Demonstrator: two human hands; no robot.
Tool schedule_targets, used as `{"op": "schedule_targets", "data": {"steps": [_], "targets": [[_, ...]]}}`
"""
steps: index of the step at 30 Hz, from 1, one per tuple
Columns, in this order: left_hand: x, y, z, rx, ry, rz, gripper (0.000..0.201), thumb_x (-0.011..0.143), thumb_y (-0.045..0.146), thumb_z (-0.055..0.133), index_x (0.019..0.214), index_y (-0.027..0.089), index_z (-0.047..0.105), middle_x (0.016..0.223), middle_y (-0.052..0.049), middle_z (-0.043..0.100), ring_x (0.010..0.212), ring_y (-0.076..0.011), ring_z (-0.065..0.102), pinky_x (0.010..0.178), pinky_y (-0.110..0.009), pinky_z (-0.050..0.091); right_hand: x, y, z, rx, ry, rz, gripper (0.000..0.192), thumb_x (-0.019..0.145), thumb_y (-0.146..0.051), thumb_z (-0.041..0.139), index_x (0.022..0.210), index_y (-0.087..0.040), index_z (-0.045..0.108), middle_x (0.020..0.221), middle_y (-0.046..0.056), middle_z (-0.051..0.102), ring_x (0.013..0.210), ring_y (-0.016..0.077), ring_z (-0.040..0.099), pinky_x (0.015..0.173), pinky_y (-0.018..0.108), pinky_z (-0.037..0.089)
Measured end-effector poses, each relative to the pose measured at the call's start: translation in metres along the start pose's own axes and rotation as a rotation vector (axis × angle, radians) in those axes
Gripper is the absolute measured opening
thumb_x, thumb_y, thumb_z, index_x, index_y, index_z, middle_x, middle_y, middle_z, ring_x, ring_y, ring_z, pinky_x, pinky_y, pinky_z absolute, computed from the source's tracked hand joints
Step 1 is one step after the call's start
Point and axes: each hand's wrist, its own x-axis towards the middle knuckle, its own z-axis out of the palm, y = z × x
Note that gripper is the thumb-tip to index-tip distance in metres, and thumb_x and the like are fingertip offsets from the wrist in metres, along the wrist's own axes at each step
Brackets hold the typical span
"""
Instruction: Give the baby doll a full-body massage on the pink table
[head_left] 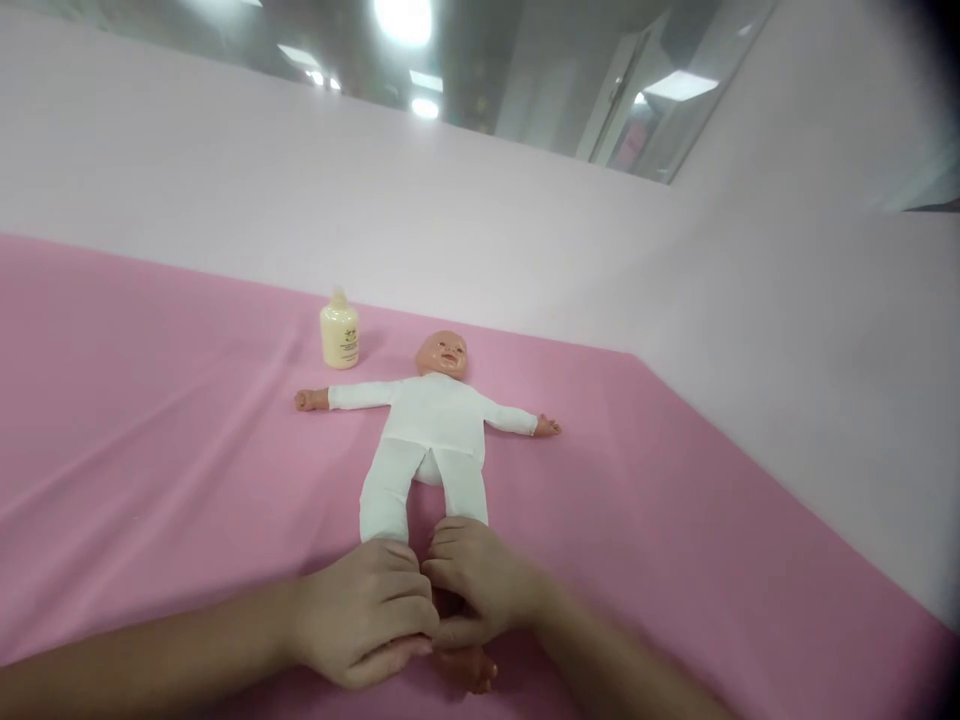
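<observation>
Doll (439, 415), white-bodied, bald, arms outspread

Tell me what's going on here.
A person's left hand and right hand are curled over the lower legs of a baby doll in white clothing. The doll lies face up on a pink cover, arms spread wide. A pale yellow bottle stands upright near its head.

doll (437, 415) on its back on sheet (187, 450), head toward far edge, arms out left and right. bottle (340, 337) on sheet, left of head, behind the left-side arm. left hand (366, 608) and right hand (481, 580) side by side on lower legs. wall (300, 180) behind sheet.
</observation>
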Motion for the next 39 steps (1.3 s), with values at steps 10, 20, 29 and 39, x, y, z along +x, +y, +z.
{"op": "schedule_targets", "data": {"steps": [10,20,29,39], "targets": [[-0.001,0.003,0.004,-0.096,0.029,-0.107,0.02,0.094,0.03,0.044,0.076,0.021,0.045,0.06,0.002,0.059,0.057,-0.0134,0.053,0.061,-0.029,0.042,0.002,0.0,-0.003,-0.043,-0.042,-0.002,0.051,0.084,-0.064,0.047,0.059,-0.021,0.043,0.053,-0.003,0.047,0.054,0.0111,0.041,0.059,0.028,0.036],[0.003,0.005,-0.004,-0.096,0.1,-0.076,0.026,0.098,0.029,0.03,0.079,0.02,0.045,0.061,-0.001,0.058,0.056,-0.0143,0.051,0.06,-0.03,0.041,-0.001,-0.007,-0.001,-0.07,0.139,-0.021,0.044,0.091,-0.052,0.041,0.059,-0.022,0.041,0.054,-0.003,0.043,0.054,0.0126,0.038,0.057,0.028,0.036],[0.002,0.006,0.0,-0.096,0.014,-0.088,0.029,0.084,0.021,0.036,0.058,0.022,0.023,0.043,0.001,0.039,0.04,-0.0134,0.035,0.047,-0.033,0.025,0.0,-0.015,-0.012,0.004,0.291,0.047,0.04,0.095,-0.039,0.03,0.06,-0.022,0.038,0.053,-0.002,0.044,0.054,0.0126,0.036,0.059,0.028,0.036],[-0.007,0.003,0.009,0.084,-0.052,0.015,0.018,0.089,0.018,0.041,0.074,0.019,0.049,0.057,-0.001,0.056,0.05,-0.0157,0.047,0.054,-0.032,0.037,0.0,-0.02,-0.016,0.015,0.307,0.129,0.03,0.092,-0.024,0.033,0.063,-0.021,0.043,0.054,0.0,0.05,0.054,0.0129,0.042,0.061,0.03,0.039]]}}
